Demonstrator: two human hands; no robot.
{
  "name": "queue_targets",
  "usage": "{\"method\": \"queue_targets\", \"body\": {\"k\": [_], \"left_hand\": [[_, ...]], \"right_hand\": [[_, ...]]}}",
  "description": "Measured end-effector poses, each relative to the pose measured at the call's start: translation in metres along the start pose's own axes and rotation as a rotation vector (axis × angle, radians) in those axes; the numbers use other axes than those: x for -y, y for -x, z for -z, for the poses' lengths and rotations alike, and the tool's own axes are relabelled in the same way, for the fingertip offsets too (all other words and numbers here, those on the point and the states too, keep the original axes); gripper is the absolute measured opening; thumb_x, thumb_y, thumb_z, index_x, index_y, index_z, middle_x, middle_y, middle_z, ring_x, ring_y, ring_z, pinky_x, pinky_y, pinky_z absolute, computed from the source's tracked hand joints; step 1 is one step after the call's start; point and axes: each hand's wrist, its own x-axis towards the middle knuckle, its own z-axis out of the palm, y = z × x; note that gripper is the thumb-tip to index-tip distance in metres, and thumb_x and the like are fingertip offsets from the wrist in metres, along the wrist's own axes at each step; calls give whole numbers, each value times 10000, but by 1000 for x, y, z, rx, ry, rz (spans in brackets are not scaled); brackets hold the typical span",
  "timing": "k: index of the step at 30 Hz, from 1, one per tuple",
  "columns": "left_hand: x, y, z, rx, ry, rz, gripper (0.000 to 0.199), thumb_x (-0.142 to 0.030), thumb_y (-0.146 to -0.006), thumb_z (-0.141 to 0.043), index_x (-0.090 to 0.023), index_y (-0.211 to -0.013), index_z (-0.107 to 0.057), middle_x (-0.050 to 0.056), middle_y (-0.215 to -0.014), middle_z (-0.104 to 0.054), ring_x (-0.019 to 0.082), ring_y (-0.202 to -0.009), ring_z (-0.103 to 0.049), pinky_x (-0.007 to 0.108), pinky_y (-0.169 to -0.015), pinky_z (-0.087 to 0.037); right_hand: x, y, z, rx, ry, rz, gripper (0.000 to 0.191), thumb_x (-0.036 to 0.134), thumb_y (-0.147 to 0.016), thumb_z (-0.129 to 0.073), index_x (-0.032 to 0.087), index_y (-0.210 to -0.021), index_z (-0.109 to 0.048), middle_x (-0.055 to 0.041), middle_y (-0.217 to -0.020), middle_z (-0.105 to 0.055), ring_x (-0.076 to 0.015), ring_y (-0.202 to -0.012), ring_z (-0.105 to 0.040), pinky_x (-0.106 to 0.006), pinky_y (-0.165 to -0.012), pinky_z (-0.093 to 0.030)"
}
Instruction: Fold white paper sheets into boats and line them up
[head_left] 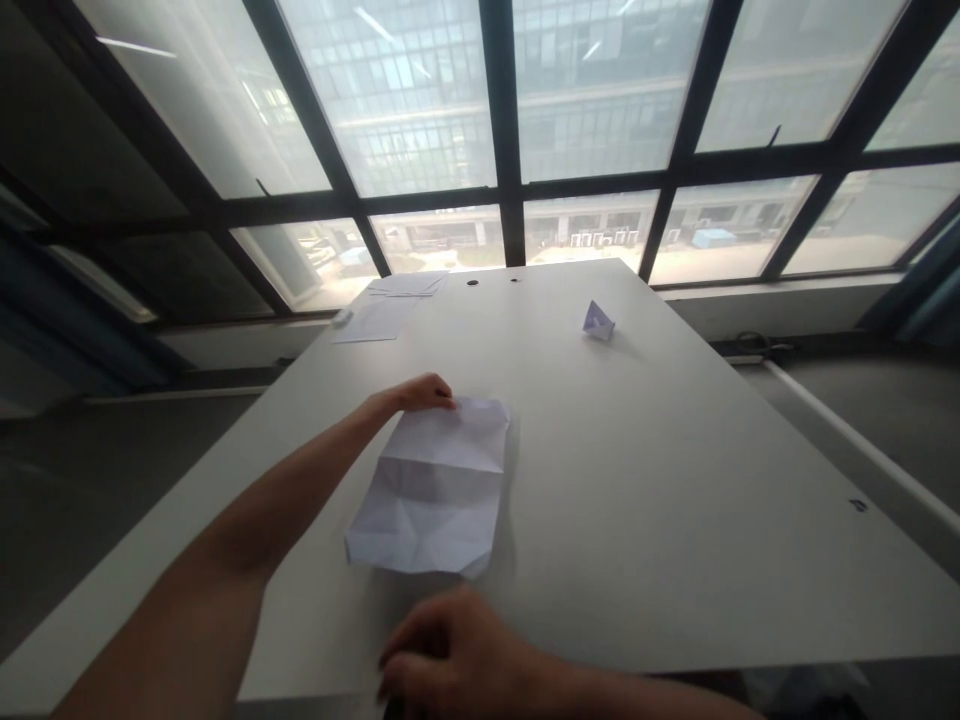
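A white sheet of paper (442, 490) with several fold creases lies on the table below the middle of the view. Its near corners are bent, and the near edge seems slightly raised, casting a shadow. My left hand (427, 392) reaches across and pinches the paper's far edge at its left corner, fingers closed. Close to the table's front edge is my right hand (457, 650), just short of the paper and apart from it. Its fingers are curled in toward the thumb, and nothing shows between them.
A small folded paper boat (598, 321) stands at the far right of the white table (637, 480). More paper sheets (375, 318) lie at the far left, with a small white object (342, 318) beside them. A dark mark (857, 505) is near the right edge. Windows (420, 90) rise behind.
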Motion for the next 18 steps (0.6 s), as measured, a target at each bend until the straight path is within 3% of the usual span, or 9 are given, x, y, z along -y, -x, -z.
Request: {"method": "queue_targets", "body": {"k": [2,3,6,8,10,14,16,18], "left_hand": [[5,-2,-10,-85,-86,-30,351,-530,-750,-677,-183,-712,-717,-5,-646,-607,143,-627,-514,230,-602,-339],[5,-2,-14,-143,-142,-64,331,-521,-750,-688,-201,-817,-738,10,-743,-649,161,-697,-548,235,-653,-364],[-10,1,-20,-368,-351,-198,395,-429,-827,-649,-269,-1188,-670,79,-1118,-647,226,-971,-561,315,-855,-388],[-35,-1,-29,-542,-457,-238,394,-303,-891,-561,-269,-1280,-614,110,-1246,-594,263,-1083,-519,389,-932,-362],[-71,-11,-44,-656,-440,-263,340,-208,-927,-466,-232,-1217,-642,114,-1175,-621,261,-1071,-528,407,-942,-365],[-142,-55,-91,-645,-76,-304,260,-173,-900,-478,-214,-1057,-681,61,-980,-682,190,-850,-596,322,-828,-434],[-162,-81,-111,-591,207,-232,207,-167,-843,-532,-198,-955,-703,30,-820,-686,158,-706,-588,276,-707,-437],[-169,-104,-124,-571,398,-186,210,-160,-821,-521,-172,-918,-707,14,-707,-670,136,-618,-568,246,-625,-418]], "right_hand": [[2,-13,15,-339,377,191,258,278,-912,-565,221,-1140,-671,-83,-1125,-690,-226,-1022,-627,-372,-908,-487],[1,-20,23,-431,563,241,312,270,-911,-576,238,-1216,-632,-100,-1255,-631,-262,-1151,-562,-437,-997,-435],[-14,-42,40,-437,936,226,374,343,-874,-644,230,-1229,-610,-134,-1392,-512,-347,-1275,-440,-538,-1033,-385],[-27,-51,43,-406,1051,205,385,406,-870,-647,207,-1199,-617,-149,-1405,-488,-368,-1285,-423,-549,-1032,-381],[-36,-55,42,-400,1104,207,423,448,-885,-619,196,-1224,-599,-162,-1412,-475,-368,-1289,-418,-547,-1039,-374],[-40,-56,39,-382,1132,226,521,464,-891,-603,179,-1322,-533,-188,-1420,-463,-369,-1282,-422,-545,-1032,-378],[-37,-54,38,-362,1110,241,543,480,-886,-605,166,-1324,-537,-198,-1393,-487,-375,-1273,-429,-546,-1020,-388],[-32,-50,41,-319,1048,268,520,504,-886,-595,159,-1276,-584,-193,-1332,-544,-370,-1257,-451,-529,-1006,-405]]}}
